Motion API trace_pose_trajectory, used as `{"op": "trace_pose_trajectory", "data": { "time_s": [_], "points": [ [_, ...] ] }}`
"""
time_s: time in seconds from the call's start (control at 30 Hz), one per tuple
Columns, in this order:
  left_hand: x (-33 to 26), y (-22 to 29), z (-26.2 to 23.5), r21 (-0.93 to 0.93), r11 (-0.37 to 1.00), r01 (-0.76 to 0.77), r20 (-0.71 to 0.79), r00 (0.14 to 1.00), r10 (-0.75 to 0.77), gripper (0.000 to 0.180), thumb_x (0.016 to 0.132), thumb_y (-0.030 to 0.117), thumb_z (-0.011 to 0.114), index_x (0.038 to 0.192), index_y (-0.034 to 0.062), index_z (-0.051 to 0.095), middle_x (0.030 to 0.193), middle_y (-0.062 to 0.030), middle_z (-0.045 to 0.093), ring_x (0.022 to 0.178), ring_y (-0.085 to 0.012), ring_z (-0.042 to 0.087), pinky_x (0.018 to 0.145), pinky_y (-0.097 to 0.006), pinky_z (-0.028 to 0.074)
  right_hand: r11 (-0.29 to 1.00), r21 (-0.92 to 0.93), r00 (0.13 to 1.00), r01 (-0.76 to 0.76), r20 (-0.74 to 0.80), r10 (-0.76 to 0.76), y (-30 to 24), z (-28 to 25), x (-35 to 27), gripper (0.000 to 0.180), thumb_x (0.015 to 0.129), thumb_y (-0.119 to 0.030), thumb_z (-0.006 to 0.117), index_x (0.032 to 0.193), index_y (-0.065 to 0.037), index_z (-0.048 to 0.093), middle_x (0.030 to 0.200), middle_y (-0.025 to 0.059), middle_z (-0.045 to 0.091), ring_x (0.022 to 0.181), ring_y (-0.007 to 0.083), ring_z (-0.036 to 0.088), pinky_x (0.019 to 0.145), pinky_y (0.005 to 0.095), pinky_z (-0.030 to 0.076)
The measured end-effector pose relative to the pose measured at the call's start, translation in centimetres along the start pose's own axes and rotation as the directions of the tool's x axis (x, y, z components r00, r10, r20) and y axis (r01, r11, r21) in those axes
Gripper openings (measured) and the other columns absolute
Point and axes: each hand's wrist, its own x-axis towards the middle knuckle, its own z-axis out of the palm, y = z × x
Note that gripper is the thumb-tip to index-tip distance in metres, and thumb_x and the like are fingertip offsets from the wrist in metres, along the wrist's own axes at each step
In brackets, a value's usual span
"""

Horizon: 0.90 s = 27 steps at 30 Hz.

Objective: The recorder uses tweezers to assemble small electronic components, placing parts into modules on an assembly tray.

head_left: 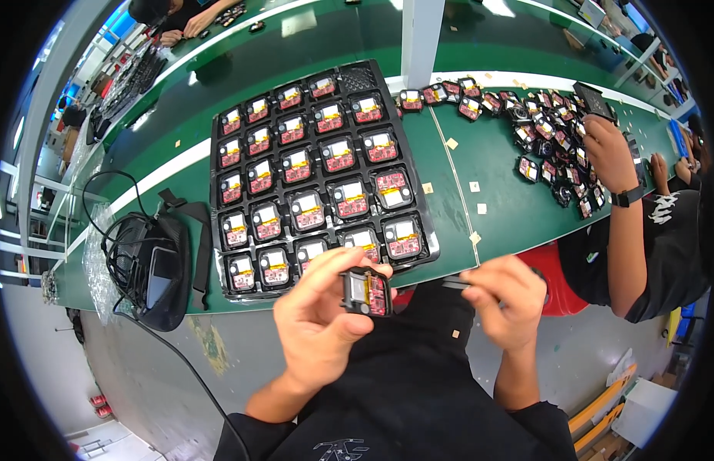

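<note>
My left hand (315,326) grips a small black watch-like housing (367,292) by its edges, thumb below and fingers behind. Its open side shows a red circuit board, a silvery block and a strip of yellow tape. To the right, my right hand (504,296) pinches a slim grey tool (455,282) that points left toward the housing, apart from it. Most of the tool is hidden by the fingers, so its exact kind is unclear. Just beyond my hands lies a black moulded tray (436,244), its pockets mostly filled with similar housings; the far right corner pocket holds none.
Many loose housings (545,127) are heaped on the green table (480,169) at the right, where a co-worker's hand (609,154) reaches in. At the left sit a black bag (153,261) and cables. A white post (422,46) rises behind the tray.
</note>
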Motion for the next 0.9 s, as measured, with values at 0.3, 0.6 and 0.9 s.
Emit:
{"op": "trace_pose_trajectory", "data": {
  "time_s": [0.3, 0.6, 0.9],
  "points": [
    [14.2, 4.8, 0.5, 0.324, 0.940, -0.105, 0.235, 0.972, 0.028, 0.036, 0.095, 0.006, 0.065, 0.129, -0.0044, 0.062, 0.112, -0.0104, 0.064, 0.099, -0.0132, 0.063, 0.088, -0.027, 0.052, 0.886, 0.330, 0.918, -0.327, -0.113, 0.381, 7.5, 3.3, 1.9, 0.009, 0.090, -0.003, 0.073, 0.095, 0.004, 0.072, 0.081, 0.0036, 0.063, 0.064, 0.0066, 0.051, 0.056, 0.0235, 0.040],
    [27.4, -1.4, -0.7, 0.762, 0.356, -0.542, 0.418, 0.830, 0.369, 0.021, 0.088, 0.007, 0.071, 0.107, -0.0013, 0.068, 0.095, -0.0152, 0.071, 0.089, -0.0284, 0.069, 0.081, -0.038, 0.054, 0.892, 0.235, 0.915, -0.385, -0.031, 0.403, 7.4, 3.3, 2.2, 0.013, 0.089, -0.009, 0.073, 0.096, 0.002, 0.073, 0.073, 0.0058, 0.061, 0.059, 0.0105, 0.049, 0.055, 0.0272, 0.040],
    [26.1, -2.3, -2.0, 0.825, 0.064, -0.561, 0.518, 0.797, 0.311, 0.022, 0.090, 0.020, 0.067, 0.103, 0.0064, 0.077, 0.127, -0.0260, 0.061, 0.124, -0.0416, 0.055, 0.107, -0.046, 0.045, 0.899, 0.252, 0.926, -0.359, -0.029, 0.377, 9.0, 4.1, 1.7, 0.013, 0.096, -0.009, 0.067, 0.097, 0.004, 0.068, 0.079, -0.0030, 0.053, 0.063, 0.0039, 0.050, 0.053, 0.0215, 0.038]
  ]
}}
